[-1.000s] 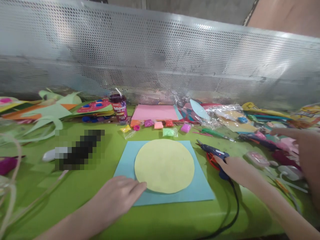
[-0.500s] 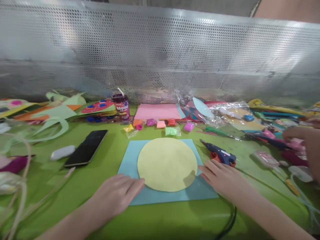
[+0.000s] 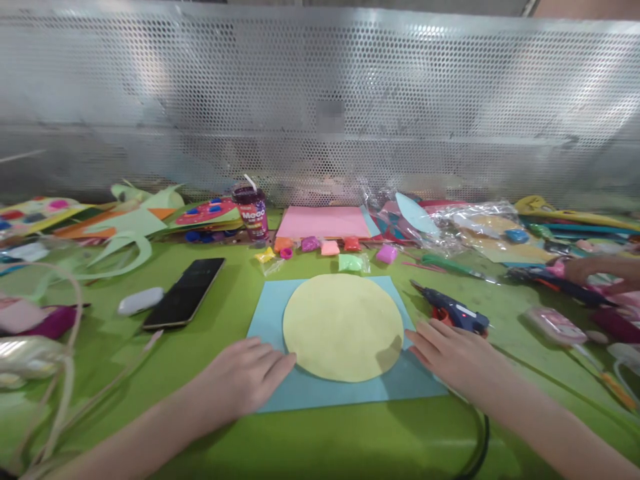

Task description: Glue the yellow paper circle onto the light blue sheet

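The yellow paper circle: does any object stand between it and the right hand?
Nothing visible stands between the yellow paper circle and the right hand: only the blue sheet beneath shows there. The glue gun lies beyond that hand.

The right grip [image 3: 447,350] has left the glue gun [image 3: 457,311], which now lies just beyond it, and come over the blue sheet [image 3: 340,395], the yellow disc [image 3: 343,325] just to its left.

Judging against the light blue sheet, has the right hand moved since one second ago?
Yes: the right hand has moved left, from the hot glue gun to the right edge of the light blue sheet.
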### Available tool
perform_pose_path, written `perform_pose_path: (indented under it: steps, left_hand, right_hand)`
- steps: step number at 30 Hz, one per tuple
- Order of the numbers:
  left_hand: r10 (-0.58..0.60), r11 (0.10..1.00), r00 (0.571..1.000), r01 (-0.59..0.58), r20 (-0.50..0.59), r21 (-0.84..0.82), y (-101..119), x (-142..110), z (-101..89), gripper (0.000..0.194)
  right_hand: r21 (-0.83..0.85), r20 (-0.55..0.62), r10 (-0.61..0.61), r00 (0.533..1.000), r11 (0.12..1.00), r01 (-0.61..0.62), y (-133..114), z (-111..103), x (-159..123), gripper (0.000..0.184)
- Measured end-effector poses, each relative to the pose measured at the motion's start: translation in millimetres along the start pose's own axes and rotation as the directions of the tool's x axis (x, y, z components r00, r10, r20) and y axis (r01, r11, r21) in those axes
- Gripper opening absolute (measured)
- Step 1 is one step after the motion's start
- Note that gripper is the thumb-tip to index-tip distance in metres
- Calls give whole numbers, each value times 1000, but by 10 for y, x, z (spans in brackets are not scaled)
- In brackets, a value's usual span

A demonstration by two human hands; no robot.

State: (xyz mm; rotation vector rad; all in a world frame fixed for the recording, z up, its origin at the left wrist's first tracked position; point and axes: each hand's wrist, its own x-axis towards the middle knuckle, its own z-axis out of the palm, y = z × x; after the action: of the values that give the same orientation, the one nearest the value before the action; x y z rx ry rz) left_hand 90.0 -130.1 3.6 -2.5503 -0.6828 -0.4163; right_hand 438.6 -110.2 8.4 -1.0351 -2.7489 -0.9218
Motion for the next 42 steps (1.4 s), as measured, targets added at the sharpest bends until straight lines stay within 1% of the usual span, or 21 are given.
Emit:
perform_pose_path:
  steps: [4, 8, 11, 13, 16, 20, 23, 25, 27, 31, 34, 37, 39, 42]
  left_hand:
    - [4, 1000, 1000, -4, 2, 6, 4, 19, 28, 26]
    - [-59, 998, 998, 59, -28, -6, 21, 9, 51, 20]
    - [-103, 995, 993, 102, -52, -19, 28, 5, 33, 18]
    - [-132, 991, 989, 132, -66, 3, 33, 3, 11, 19]
    - [-176, 983, 979, 181, -103, 39, 43, -14, -17, 19]
    - [-224, 971, 961, 235, -162, 51, 47, -63, -24, 19]
    - [-250, 964, 952, 262, -177, 46, 46, -83, -36, 19]
    - [-264, 961, 943, 276, -204, 34, 51, -83, -56, 18]
    - [-289, 955, 932, 297, -219, 3, 57, -88, -75, 18]
    - [-354, 935, 923, 349, -148, -62, 43, -161, -71, 22]
    - [-391, 920, 917, 386, -83, -72, 12, -232, -50, 24]
    - [-432, 898, 901, 427, -38, -107, -6, -260, -51, 26]
    - [-463, 881, 885, 454, -48, -133, -8, -260, -61, 28]
    - [-537, 839, 839, 520, -90, -162, -19, -258, -90, 34]
  right_hand:
    - [31, 13, 45, 999, 998, -45, 0, 9, -25, 21]
    - [27, 2, 106, 994, 994, -106, -2, -8, -35, 22]
    - [-11, 10, 86, 996, 996, -86, -21, -44, 4, 22]
    - [-46, 22, 68, 997, 997, -67, -45, -70, 54, 19]
    - [-70, 26, 85, 996, 994, -83, -75, -94, 132, 15]
    - [-12, 61, 95, 994, 995, -95, -68, -122, 191, 13]
    - [38, 91, 87, 992, 995, -91, -48, -143, 206, 17]
    - [32, 93, 85, 992, 996, -88, -48, -138, 211, 18]
    - [1, 70, 82, 994, 997, -82, -64, -117, 215, 16]
    - [-40, 28, 71, 997, 997, -70, -108, -75, 229, 13]
    - [-7, 11, 57, 998, 998, -57, -107, -86, 255, 15]
    - [26, 1, 66, 998, 997, -66, -76, -108, 285, 19]
    - [57, -18, 71, 997, 996, -70, -56, -112, 305, 20]
    - [147, -49, 97, 994, 985, -89, -34, -119, 342, 21]
